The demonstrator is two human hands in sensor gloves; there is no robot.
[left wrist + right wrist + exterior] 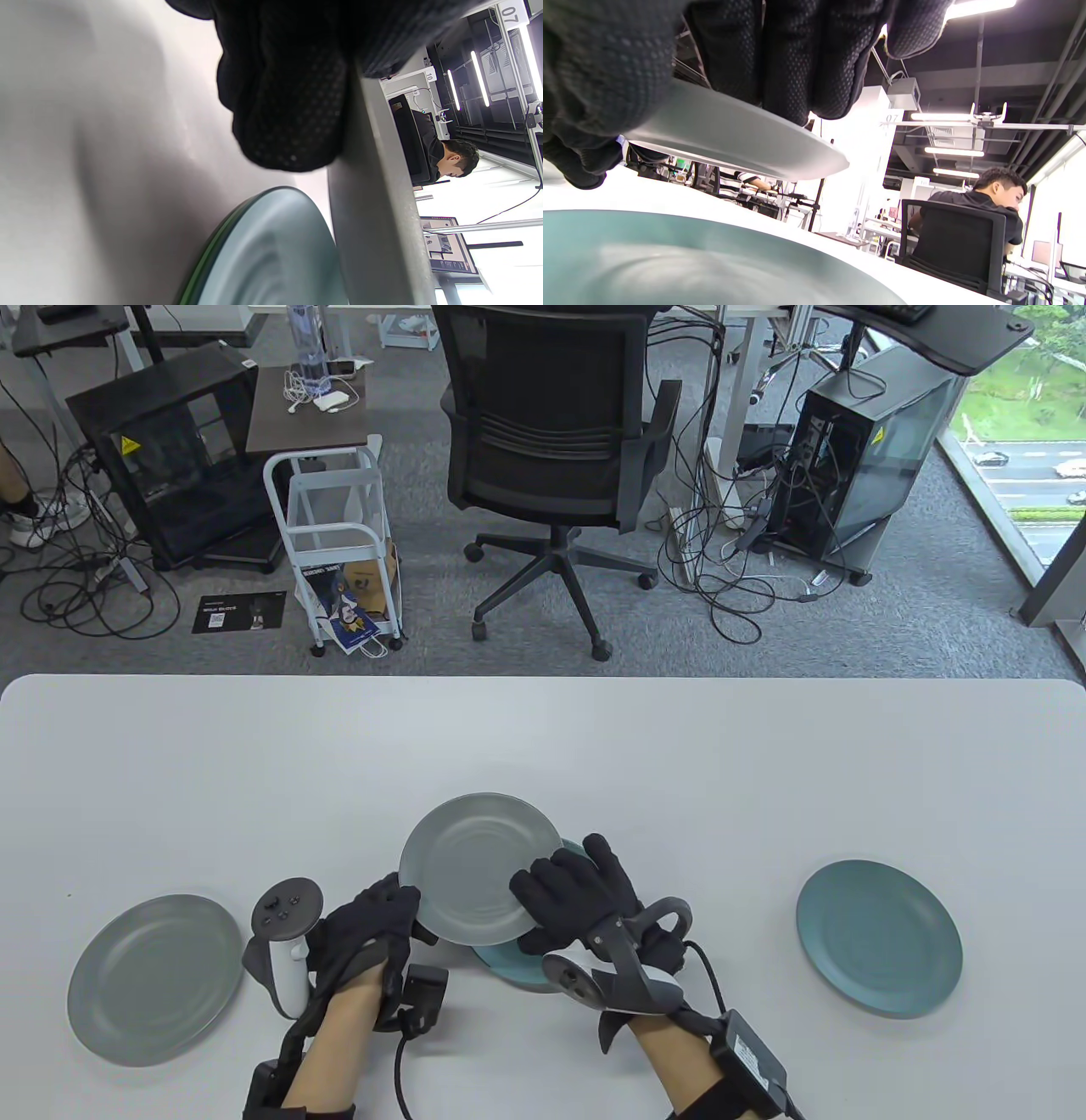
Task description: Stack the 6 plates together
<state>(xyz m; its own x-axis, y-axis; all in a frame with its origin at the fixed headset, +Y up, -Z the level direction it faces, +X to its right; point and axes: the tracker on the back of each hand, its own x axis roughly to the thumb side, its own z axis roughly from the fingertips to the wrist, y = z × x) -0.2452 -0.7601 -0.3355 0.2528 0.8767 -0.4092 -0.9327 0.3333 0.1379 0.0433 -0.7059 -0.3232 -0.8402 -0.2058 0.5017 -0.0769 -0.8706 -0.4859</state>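
A grey plate (475, 867) is held in the air above a teal plate stack (517, 965) near the table's front middle. My left hand (373, 925) grips the grey plate's left rim. My right hand (577, 895) grips its right rim, fingers on top. In the right wrist view the grey plate (746, 140) hangs clear above the teal plate (704, 262). In the left wrist view the grey plate's edge (373, 203) stands beside the teal stack (271, 254), whose rims show more than one plate. A grey plate (154, 977) lies at the front left, a teal plate (879, 937) at the front right.
The white table (543, 746) stretches bare towards its far edge. Behind it stand an office chair (556, 449), a white cart (339, 543) and computer cases on the carpet.
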